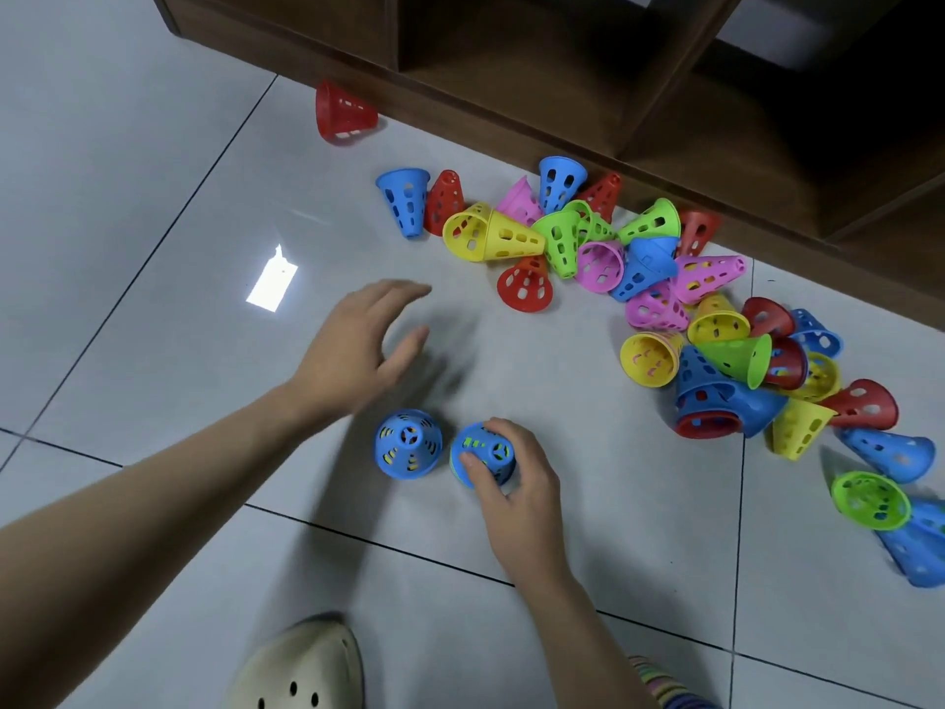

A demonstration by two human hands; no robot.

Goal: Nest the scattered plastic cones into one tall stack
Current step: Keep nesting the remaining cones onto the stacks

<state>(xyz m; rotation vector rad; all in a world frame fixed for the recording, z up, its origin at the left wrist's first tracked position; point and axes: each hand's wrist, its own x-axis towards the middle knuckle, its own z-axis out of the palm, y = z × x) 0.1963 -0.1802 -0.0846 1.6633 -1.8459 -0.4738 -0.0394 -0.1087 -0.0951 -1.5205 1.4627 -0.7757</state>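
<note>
Two short upright stacks of cones stand on the tiled floor near me. The left stack (408, 443) has a blue cone on top with yellow showing through its holes. My right hand (514, 496) grips the right stack (486, 450), blue on top with green beneath. My left hand (365, 340) hovers open above the floor beyond the left stack, blurred, holding nothing. Several loose cones in red, blue, yellow, green and pink lie in a pile (603, 248) along the cabinet base and trail down to the right (757, 371).
A single red cone (343, 113) lies apart at the far left by the wooden cabinet (562, 84). A beige clog (301, 667) is at the bottom edge. A bright light reflection (272, 281) shows on the tiles.
</note>
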